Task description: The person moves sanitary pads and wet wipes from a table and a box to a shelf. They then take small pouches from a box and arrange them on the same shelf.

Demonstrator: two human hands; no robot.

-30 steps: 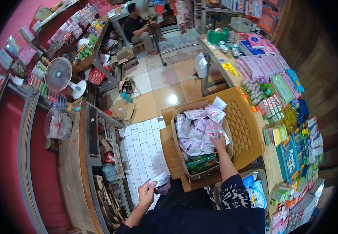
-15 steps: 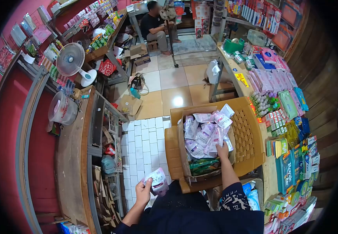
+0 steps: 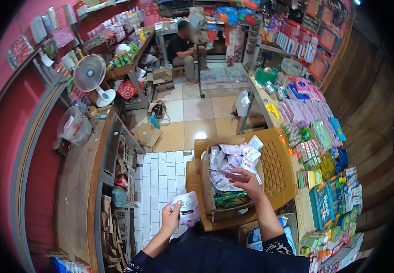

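Observation:
My left hand (image 3: 171, 215) grips a white-and-pink pouch (image 3: 189, 210) by its left edge, thumb on the printed front. The pouch is held upright, left of a cardboard box (image 3: 219, 213). Over the box, my right hand (image 3: 249, 184) hovers with its fingers apart and nothing visible in them. Below and beyond those fingers lie several white-and-purple pouches (image 3: 233, 160), heaped in the box. Green packets (image 3: 228, 199) fill the box's near end. The box rests on a brown plastic chair (image 3: 274, 157) with a woven-pattern surface.
On the right, a long table carries soaps, tissue packs and a teal Royale box (image 3: 323, 207). To the left stand a wooden counter (image 3: 76, 182), a clear tub (image 3: 75, 127) and a fan (image 3: 90, 75). A person (image 3: 183, 52) sits at the back.
My right hand has come off the pouches at the box's right side, moved left and nearer, and spread its fingers. My left hand still holds its pouch, now turned more upright. The view has tilted up.

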